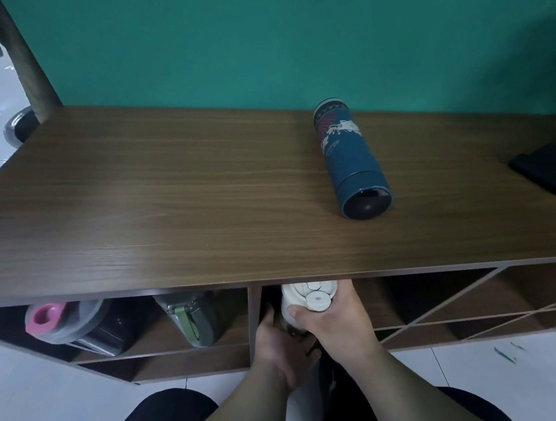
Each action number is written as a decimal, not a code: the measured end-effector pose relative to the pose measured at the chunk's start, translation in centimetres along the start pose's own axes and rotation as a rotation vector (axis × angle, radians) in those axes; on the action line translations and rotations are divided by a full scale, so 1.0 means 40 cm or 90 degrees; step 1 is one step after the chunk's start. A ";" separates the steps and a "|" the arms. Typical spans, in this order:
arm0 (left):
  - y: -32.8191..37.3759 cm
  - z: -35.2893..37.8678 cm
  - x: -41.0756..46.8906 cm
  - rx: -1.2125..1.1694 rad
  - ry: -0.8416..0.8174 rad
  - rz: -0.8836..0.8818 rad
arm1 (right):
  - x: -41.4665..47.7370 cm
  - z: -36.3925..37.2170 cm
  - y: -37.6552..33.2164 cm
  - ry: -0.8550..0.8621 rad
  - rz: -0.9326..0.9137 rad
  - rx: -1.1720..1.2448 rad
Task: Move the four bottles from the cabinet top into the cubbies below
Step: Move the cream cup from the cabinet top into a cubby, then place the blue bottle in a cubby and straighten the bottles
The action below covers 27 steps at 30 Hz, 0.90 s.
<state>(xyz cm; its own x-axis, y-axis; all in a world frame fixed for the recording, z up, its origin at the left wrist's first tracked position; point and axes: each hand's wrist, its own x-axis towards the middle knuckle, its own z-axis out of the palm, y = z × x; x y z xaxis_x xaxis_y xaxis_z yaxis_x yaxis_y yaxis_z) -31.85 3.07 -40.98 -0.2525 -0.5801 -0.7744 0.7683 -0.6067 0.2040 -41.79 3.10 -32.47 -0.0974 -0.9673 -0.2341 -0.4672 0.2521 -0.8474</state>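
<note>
**White bottle held at cubby mouth, one bottle left on top**

A white bottle (302, 300) is gripped near its cap by the right hand (335, 320) at the lower centre of the frame, just under the front edge of the wooden cabinet top (173, 199). The left hand (280, 348) is cupped below it, fingers curled toward the bottle's underside. A dark blue bottle (351, 161) is seen lying on its side on the worktop, right of centre. In the cubby at lower left, a pink-capped bottle (55, 318) and a green bottle (192, 321) are already lodged. A black object (545, 170) is cut off at the right edge.
</note>
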 end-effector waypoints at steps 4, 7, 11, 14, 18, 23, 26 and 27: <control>-0.004 -0.005 -0.009 0.086 0.025 0.009 | -0.019 -0.034 0.007 -0.010 -0.009 0.005; -0.031 -0.011 -0.049 0.175 -0.033 -0.011 | -0.073 -0.094 0.008 0.056 -0.045 -0.007; -0.047 -0.017 -0.088 0.300 -0.038 -0.036 | -0.157 -0.178 -0.076 0.251 -0.134 0.001; -0.044 -0.005 -0.116 0.356 -0.081 -0.087 | -0.139 -0.204 -0.204 0.296 -0.182 -0.023; -0.042 0.002 -0.165 0.396 -0.074 -0.054 | -0.024 -0.198 -0.339 0.281 -0.149 -0.172; -0.037 -0.005 -0.236 0.423 -0.039 -0.001 | 0.021 -0.194 -0.367 0.238 -0.095 -0.243; -0.034 -0.006 -0.264 0.416 -0.044 0.039 | -0.052 -0.227 -0.355 0.265 -0.100 -0.167; -0.035 -0.003 -0.274 0.412 -0.048 0.055 | -0.092 -0.243 -0.350 0.290 -0.101 -0.126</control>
<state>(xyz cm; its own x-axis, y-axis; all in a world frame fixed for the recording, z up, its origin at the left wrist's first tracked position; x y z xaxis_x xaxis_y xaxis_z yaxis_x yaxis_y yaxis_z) -30.07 10.34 -32.87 -0.2653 -0.6634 -0.6996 0.2845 -0.7472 0.6007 -43.41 2.85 -15.11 -0.3643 -0.9177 0.1586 -0.6598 0.1341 -0.7394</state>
